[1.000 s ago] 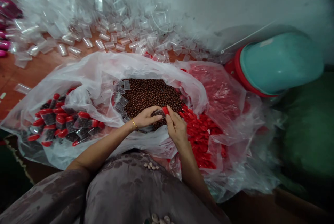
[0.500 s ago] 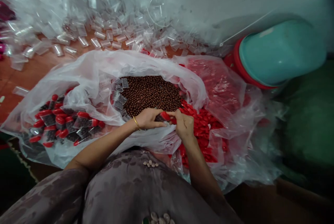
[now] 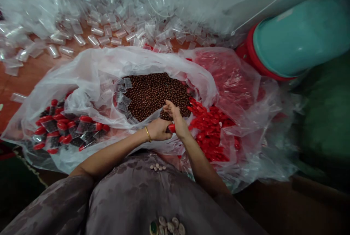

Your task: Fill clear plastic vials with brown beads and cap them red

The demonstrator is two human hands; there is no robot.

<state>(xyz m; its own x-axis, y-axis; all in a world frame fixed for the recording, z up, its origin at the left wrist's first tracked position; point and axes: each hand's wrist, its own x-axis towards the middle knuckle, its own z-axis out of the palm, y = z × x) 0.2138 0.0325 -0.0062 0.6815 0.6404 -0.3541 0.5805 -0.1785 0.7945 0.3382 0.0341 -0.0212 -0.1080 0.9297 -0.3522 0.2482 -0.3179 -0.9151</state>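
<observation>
My left hand (image 3: 159, 129), with a gold bangle at the wrist, is closed round a small container, mostly hidden, whose red cap (image 3: 171, 128) shows at the fingertips. The palm side of my right hand (image 3: 176, 120) is against that cap, its fingers apart and pointing up over the brown beads (image 3: 153, 94). The beads lie in a white plastic bag (image 3: 95, 63). Loose red caps (image 3: 209, 127) are heaped right of my right hand. Filled containers with red caps (image 3: 62, 127) lie in a pile at the left.
Clear empty containers (image 3: 93, 40) are strewn across the back and left of the orange surface (image 3: 8, 85). A teal bucket (image 3: 298, 39) with a red one lies at the upper right. Clear plastic bags (image 3: 273, 133) spread over the right side.
My right hand has turned and opened, its fingers moving from the red cap's tip to point up beside it. My left hand has shifted slightly down with the container. The view has shifted slightly.
</observation>
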